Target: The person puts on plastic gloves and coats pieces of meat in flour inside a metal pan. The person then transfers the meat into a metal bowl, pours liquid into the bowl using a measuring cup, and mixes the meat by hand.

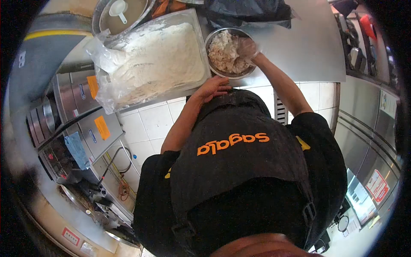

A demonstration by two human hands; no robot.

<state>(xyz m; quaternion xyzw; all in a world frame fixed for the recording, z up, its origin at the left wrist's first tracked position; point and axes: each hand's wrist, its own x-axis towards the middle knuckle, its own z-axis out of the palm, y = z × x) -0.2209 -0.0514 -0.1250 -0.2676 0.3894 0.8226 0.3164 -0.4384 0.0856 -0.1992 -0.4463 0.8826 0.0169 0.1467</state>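
A round metal bowl (232,77) stands at the table's front edge, holding a lumpy, pale pink mixture (227,53) with white patches that looks like raw meat pieces. My right hand (247,48) reaches into the bowl's right side. It is blurred, seems covered by clear plastic, and its fingers are hard to make out. Just in front of the bowl is my left hand (214,88), fingers stretched out and holding nothing. Whether it touches the rim I cannot tell. Left of the bowl, a large tray (203,40) is filled with white flour (162,64).
Clear plastic sheeting (107,58) hangs over the tray's left side. Behind the tray sits a round container (96,19) with a white scoop (117,8). A black bag (248,13) lies behind the bowl on the metal table (304,47). Metal cabinets (96,132) stand at left.
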